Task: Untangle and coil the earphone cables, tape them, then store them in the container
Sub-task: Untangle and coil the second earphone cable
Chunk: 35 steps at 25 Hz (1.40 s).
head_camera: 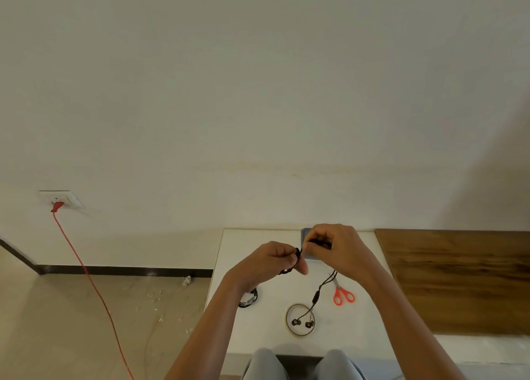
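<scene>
Earphone cable (315,296), black and thin, is held taut between both hands above the white counter (258,336). A small bunch of it is pinched in the curled fingers of the left hand (275,262), and the next stretch is gripped between thumb and fingertips of the right hand (337,247). From the right hand the cable hangs down to the counter, where the two earbuds (296,322) are seen lying inside the ring of a tape roll (299,333). Red-handled scissors (343,295) are placed just beside the hanging cable. A second coiled cable (249,299) is partly hidden by the left forearm. A blue container (304,233) is mostly covered by the right hand, at the counter's far edge. A wooden panel (459,279) adjoins the counter on the right. Behind, a plain pale wall (258,93) is seen, with a socket (61,199) from which a red cord (89,276) is run down across the floor (71,336).
</scene>
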### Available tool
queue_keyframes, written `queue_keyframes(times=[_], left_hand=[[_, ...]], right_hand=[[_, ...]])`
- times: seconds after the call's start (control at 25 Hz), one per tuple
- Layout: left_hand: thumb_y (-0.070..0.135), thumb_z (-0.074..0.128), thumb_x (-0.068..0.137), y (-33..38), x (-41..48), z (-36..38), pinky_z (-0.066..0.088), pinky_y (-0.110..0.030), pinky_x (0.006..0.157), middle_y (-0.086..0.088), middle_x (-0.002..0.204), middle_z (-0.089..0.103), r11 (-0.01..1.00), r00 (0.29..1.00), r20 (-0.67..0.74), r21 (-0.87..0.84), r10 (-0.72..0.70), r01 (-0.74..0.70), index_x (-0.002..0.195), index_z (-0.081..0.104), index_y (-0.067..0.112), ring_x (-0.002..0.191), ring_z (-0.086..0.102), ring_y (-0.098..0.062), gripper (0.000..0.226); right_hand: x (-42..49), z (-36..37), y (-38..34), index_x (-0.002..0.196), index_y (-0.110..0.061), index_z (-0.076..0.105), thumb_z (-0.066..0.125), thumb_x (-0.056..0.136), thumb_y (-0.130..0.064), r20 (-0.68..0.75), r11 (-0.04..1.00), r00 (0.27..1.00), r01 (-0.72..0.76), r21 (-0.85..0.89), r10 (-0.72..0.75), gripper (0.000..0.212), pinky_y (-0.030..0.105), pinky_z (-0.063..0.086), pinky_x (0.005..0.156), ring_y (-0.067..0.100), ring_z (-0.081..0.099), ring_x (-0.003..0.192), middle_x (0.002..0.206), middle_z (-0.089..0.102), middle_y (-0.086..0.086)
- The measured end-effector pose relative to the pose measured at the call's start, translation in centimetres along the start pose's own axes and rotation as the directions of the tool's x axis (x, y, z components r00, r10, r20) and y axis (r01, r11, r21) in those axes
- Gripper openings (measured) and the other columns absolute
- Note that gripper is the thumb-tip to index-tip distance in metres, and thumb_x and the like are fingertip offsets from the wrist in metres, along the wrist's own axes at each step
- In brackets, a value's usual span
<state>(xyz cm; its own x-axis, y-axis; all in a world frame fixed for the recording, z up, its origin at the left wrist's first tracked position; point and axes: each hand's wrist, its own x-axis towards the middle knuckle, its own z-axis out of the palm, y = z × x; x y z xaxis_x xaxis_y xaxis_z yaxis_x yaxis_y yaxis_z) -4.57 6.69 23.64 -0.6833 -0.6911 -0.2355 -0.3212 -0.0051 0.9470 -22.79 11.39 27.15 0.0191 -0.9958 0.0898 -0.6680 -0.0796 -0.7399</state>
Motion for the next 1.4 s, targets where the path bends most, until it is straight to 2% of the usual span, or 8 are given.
queue_keyframes(times=[0.12,0.24,0.4,0.6,0.88,1.12,1.24,1.4], left_hand=[[0.018,0.044,0.096,0.1,-0.6,0.2,0.040,-0.042,0.103,-0.005,0.097,0.071,0.978,0.993,0.114,-0.206,0.007,0.017,0.089,0.067,0.016,0.102,0.062,-0.021,0.024],[0.009,0.039,0.101,0.5,-0.8,0.4,0.043,-0.048,0.102,-0.015,0.104,0.069,0.886,0.989,0.119,-0.463,0.091,-0.026,0.085,0.063,0.011,0.114,0.060,-0.038,0.029],[0.012,0.041,0.099,1.1,-0.7,0.4,0.048,-0.051,0.096,-0.022,0.122,0.062,0.727,0.975,0.068,-0.678,0.211,-0.110,0.084,0.062,0.008,0.111,0.060,-0.042,0.026],[0.010,0.041,0.097,-0.1,0.4,0.1,0.045,-0.046,0.103,-0.016,0.134,0.057,0.545,0.971,-0.167,-0.805,0.173,-0.236,0.091,0.064,0.008,0.124,0.053,-0.037,0.023],[0.009,0.039,0.101,-2.3,0.6,0.4,0.045,-0.031,0.096,0.004,0.117,0.069,0.957,0.966,-0.256,-0.268,0.040,-0.111,0.100,0.066,0.018,0.112,0.058,-0.016,0.028],[0.004,0.042,0.098,-1.5,0.1,0.4,0.037,-0.022,0.070,0.015,0.071,0.060,0.993,0.991,-0.124,-0.091,0.059,-0.070,0.078,0.064,0.023,0.065,0.048,-0.001,0.036],[0.004,0.040,0.098,-1.0,-0.2,0.5,0.043,-0.027,0.081,0.007,0.083,0.069,0.989,1.000,0.002,-0.145,0.012,-0.011,0.088,0.067,0.019,0.082,0.058,-0.011,0.032],[0.008,0.042,0.095,-0.8,-0.6,0.4,0.041,-0.040,0.104,-0.008,0.096,0.069,0.916,0.999,0.049,-0.400,-0.014,0.033,0.096,0.066,0.010,0.120,0.056,-0.035,0.025]], right_hand=[[0.6,-0.2,0.9,0.084,-0.020,0.074,0.073,0.081,-0.017,0.010,0.968,0.999,-0.044,0.246,0.043,0.004,0.014,0.052,0.067,0.001,0.066,0.073,0.079,0.073,-0.006],[0.9,0.6,1.8,0.083,-0.015,0.072,0.071,0.082,-0.018,0.051,0.865,0.988,-0.152,0.478,0.146,0.003,0.022,0.051,0.060,0.015,0.062,0.066,0.076,0.072,0.008],[0.1,3.1,2.6,0.076,-0.013,0.068,0.050,0.095,-0.006,0.161,0.820,0.955,-0.295,0.491,0.248,0.027,0.022,0.043,0.052,0.013,0.056,0.053,0.060,0.064,0.002],[-2.5,5.0,2.8,0.088,-0.006,0.068,0.042,0.101,-0.017,0.355,0.770,0.898,-0.415,0.485,0.260,0.031,0.024,0.050,0.059,0.015,0.064,0.059,0.074,0.068,0.010],[-4.2,4.2,1.3,0.088,-0.011,0.065,0.053,0.096,-0.025,0.389,0.952,0.895,-0.282,0.120,0.216,0.020,0.029,0.059,0.076,0.012,0.071,0.070,0.076,0.073,-0.001],[-2.5,1.4,-0.9,0.083,-0.014,0.063,0.059,0.091,-0.026,0.253,0.979,0.959,-0.163,0.126,0.127,0.015,0.020,0.055,0.061,0.005,0.065,0.057,0.067,0.063,-0.007],[-0.7,0.5,-0.5,0.073,-0.027,0.064,0.059,0.088,-0.024,0.144,0.997,0.989,-0.039,0.069,0.029,0.016,0.026,0.045,0.056,0.004,0.051,0.054,0.065,0.061,-0.006],[1.9,0.6,1.8,0.079,-0.031,0.068,0.063,0.087,-0.023,0.046,0.984,0.999,-0.010,0.177,0.001,0.013,0.034,0.052,0.067,0.033,0.061,0.077,0.080,0.069,0.006]])
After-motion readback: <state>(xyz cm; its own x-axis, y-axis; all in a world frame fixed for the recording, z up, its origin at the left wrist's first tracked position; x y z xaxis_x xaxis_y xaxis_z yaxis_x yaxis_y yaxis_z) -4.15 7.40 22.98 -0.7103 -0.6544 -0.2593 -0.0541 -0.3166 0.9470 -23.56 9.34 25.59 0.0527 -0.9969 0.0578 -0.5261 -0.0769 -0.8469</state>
